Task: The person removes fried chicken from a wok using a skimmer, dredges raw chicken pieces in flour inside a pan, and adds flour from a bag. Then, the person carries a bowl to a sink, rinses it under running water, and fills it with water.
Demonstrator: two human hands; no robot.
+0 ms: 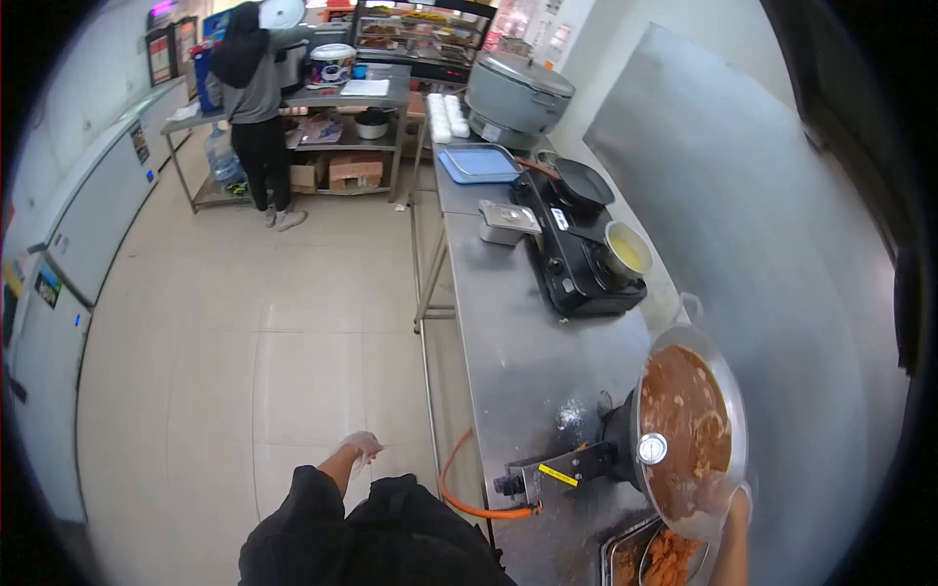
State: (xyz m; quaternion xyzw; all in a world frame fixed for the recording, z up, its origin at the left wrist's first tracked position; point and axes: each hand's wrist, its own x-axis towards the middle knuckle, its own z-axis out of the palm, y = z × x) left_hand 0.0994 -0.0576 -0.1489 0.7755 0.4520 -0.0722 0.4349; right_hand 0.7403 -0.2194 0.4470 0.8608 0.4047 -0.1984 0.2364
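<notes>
At left, we saw the left hand (363, 445), clear-gloved, above the floor (303, 293); we could not tell whether its fingers were apart or together. Next, an orange hose (451, 461) looped beyond the edge of the worktable (528, 371), near the person's dark clothing (415, 532); a snag there, we judged, could have tugged the burner (594, 462) and tipped its load. Farther right, the wide pan (736, 391) of brown liquid (684, 391) stood on that burner. The right hand (721, 498), likewise gloved, was at the near rim, its fingers too blurred for us to say what they gripped, if anything. Were the liquid hot, a splash or slip could have scalded it. As for writing, the freezer stickers (48, 285), bucket label (333, 71), yellow strip (558, 475), white stove label (560, 219) and thermometer dial (652, 448) yielded no word or brand that we could read.
</notes>
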